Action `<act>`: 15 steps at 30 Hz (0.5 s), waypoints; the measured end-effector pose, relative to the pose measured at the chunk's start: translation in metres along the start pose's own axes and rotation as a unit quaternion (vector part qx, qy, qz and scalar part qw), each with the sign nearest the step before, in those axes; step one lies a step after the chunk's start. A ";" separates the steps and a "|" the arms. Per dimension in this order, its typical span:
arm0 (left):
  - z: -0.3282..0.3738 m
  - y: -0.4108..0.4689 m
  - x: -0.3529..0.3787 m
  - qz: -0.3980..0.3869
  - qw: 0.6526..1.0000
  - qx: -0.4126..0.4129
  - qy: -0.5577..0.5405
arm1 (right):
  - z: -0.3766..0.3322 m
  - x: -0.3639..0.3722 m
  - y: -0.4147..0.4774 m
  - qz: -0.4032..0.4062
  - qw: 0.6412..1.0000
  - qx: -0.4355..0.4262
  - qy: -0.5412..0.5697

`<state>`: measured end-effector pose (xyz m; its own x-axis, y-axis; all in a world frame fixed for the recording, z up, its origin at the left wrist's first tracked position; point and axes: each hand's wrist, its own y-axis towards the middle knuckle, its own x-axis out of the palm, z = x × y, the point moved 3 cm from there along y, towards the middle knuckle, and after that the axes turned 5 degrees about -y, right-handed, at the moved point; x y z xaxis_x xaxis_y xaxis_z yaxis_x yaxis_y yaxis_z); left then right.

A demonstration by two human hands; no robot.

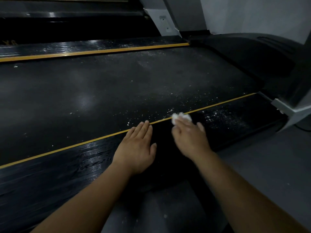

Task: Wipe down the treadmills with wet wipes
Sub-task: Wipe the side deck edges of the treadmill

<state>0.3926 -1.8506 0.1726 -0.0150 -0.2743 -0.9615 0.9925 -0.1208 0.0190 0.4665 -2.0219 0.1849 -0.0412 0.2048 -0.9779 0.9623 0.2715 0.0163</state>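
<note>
A black treadmill belt [104,91] runs across the view, dusted with white specks toward the right. Yellow strips border it, and a ribbed black near side rail [80,158] lies below the near strip. My left hand [138,147] rests flat on this rail, fingers straight, fingertips at the yellow strip. My right hand [188,135] is blurred and presses a crumpled white wet wipe [181,117] onto the rail at the yellow strip. White specks [223,118] cover the rail just right of the wipe.
The dark motor hood [249,52] rises at the right end of the belt. Grey uprights stand at the back [161,19] and at the right edge [292,110]. A far side rail [94,46] lies beyond the belt. Grey floor [269,165] spreads at lower right.
</note>
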 end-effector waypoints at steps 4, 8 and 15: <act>-0.001 0.001 0.002 0.000 1.000 0.004 -0.005 | -0.037 0.008 -0.030 -0.036 0.991 -0.128 0.026; 0.000 0.003 0.003 0.003 1.000 -0.001 0.000 | 0.032 -0.006 0.006 -0.012 0.999 0.017 -0.033; 0.020 0.021 0.009 0.001 0.999 0.032 -0.012 | 0.001 0.003 -0.040 -0.011 0.994 -0.105 -0.012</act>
<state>0.4109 -1.8751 0.1696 -0.0174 -0.2964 -0.9549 0.9826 -0.1818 0.0386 0.4281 -2.0335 0.1813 -0.0526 0.1756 -0.9830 0.8835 0.4671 0.0362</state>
